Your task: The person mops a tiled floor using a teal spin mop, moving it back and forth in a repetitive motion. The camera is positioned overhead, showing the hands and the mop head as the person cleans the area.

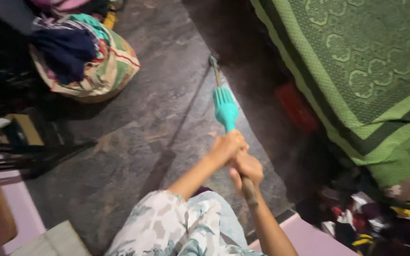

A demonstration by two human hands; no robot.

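Observation:
Both my hands grip a long stick point(216, 76) that has a teal ribbed plastic sleeve point(225, 110) partway along it. My left hand point(226, 147) closes around the stick just below the teal sleeve. Right behind it, my right hand point(247, 169) holds the brown end of the stick point(249, 189). The stick points away from me over the dark stone floor point(134, 142), and its far tip point(212, 59) lies near the shadow beside the bed. What sits at the tip is blurred.
A bed with a green patterned cover point(366, 61) fills the right side, with a red object point(296, 107) in the shadow below its edge. A cloth bundle stuffed with clothes point(88, 59) sits at the far left. Loose clothes point(380, 223) are piled at the lower right.

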